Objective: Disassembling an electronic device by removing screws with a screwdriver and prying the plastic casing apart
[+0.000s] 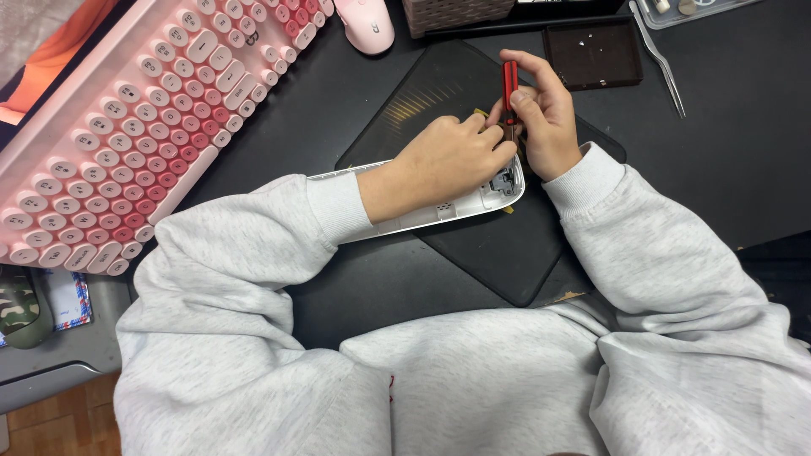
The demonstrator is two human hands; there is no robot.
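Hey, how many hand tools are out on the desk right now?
2. A red-handled screwdriver is held in the right hand over the white device; metal tweezers lie at the top right. Others may be hidden beyond the frame.

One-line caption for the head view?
Right hand turns a red screwdriver into a white device steadied by the left hand.

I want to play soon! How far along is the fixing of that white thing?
The white device already lies opened on the black mat, its insides showing at one end. Right now the left hand steadies it while the right hand works a red screwdriver there. It is not closed up yet.
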